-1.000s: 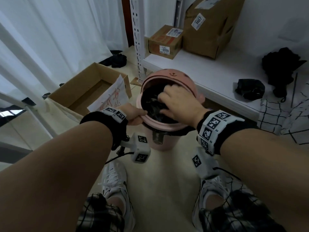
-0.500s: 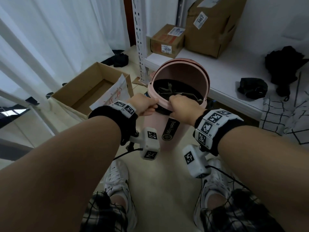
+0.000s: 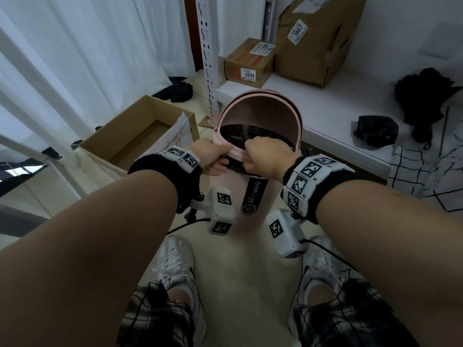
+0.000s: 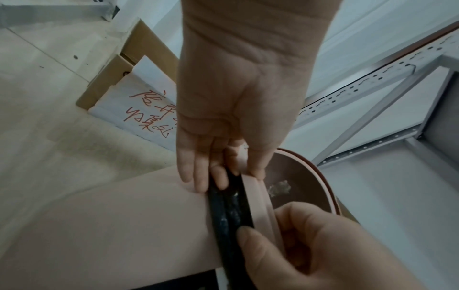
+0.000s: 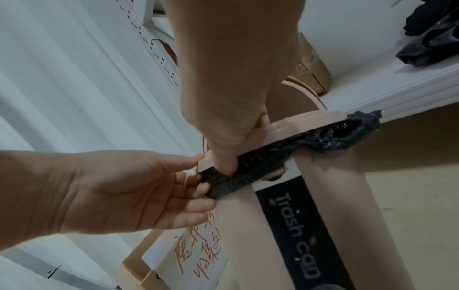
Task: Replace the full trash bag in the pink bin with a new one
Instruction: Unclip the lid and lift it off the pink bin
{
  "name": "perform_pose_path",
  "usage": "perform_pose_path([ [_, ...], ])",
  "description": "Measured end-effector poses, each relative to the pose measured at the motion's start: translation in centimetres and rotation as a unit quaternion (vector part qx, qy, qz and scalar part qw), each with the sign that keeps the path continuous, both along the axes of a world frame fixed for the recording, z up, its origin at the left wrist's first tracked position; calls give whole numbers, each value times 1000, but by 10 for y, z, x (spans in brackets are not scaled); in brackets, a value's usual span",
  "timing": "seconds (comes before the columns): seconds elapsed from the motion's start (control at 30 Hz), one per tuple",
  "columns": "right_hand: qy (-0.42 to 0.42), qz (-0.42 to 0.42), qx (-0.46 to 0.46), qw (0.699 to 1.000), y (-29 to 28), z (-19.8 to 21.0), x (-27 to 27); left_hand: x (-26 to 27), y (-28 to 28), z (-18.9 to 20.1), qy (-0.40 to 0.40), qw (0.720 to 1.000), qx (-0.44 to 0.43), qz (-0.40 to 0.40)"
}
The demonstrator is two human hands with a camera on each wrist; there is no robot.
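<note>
The pink bin point(image 3: 235, 181) stands on the floor between my feet, its lid point(image 3: 260, 113) flipped up at the back. A black trash bag point(image 3: 250, 136) lines it, and the bag's edge point(image 5: 261, 162) is folded out under the pink rim ring point(image 3: 236, 152). My left hand point(image 3: 223, 156) pinches the front of the ring, thumb on top, fingers point(image 4: 198, 176) beneath on the bag edge point(image 4: 226, 206). My right hand point(image 3: 250, 152) grips the same ring point(image 5: 293, 127) just to the right, fingers curled over it. The bag's contents are mostly hidden.
An open cardboard box point(image 3: 130, 139) with a handwritten white sheet point(image 3: 175, 136) sits on the floor to the left. A white shelf point(image 3: 325, 108) behind the bin carries two cartons point(image 3: 248, 63) and crumpled black bags point(image 3: 375, 130). A perforated metal post point(image 3: 208, 58) rises beside the bin.
My right hand has come off the bin's opening and now grips the front of the rim ring beside my left hand. The lid now stands up at the back.
</note>
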State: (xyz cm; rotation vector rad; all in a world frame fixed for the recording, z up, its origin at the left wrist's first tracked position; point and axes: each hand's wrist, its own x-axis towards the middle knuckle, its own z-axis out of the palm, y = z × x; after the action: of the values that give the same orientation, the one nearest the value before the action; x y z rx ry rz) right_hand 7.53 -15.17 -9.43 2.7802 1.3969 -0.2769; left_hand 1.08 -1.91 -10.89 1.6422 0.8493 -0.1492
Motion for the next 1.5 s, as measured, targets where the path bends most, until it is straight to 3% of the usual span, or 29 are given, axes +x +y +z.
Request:
perform_pose_path([
  [0.07, 4, 3, -18, 1000, -1, 2, -1, -3, 1, 1, 3, 998, 49, -34],
  [0.13, 17, 10, -26, 999, -3, 3, -3, -6, 5, 3, 11, 966, 227, -121],
  [0.23, 24, 11, -22, 999, -2, 6, -4, -10, 7, 14, -39, 866, 436, -240],
  [0.3, 20, 14, -26, 999, -2, 9, -5, -8, 3, 19, -19, 762, 517, -389],
  [0.33, 20, 20, -31, 999, -3, 9, -6, -7, 0, 19, -5, 731, 530, -429],
  [0.8, 14, 80, -56, 995, 0, 10, -10, -10, -1, 29, 36, 584, 616, -528],
  [1.0, 38, 113, -90, 989, 13, 14, -20, -20, 3, 26, 62, 565, 617, -545],
  [1.3, 40, 118, -115, 986, 15, 15, -21, -22, 2, 27, 62, 569, 611, -547],
  [1.4, 54, 106, -107, 987, 11, 14, -18, -24, 4, 26, 54, 593, 599, -535],
  [1.5, 72, 90, -92, 989, 6, 11, -15, -25, 8, 23, 62, 655, 553, -512],
])
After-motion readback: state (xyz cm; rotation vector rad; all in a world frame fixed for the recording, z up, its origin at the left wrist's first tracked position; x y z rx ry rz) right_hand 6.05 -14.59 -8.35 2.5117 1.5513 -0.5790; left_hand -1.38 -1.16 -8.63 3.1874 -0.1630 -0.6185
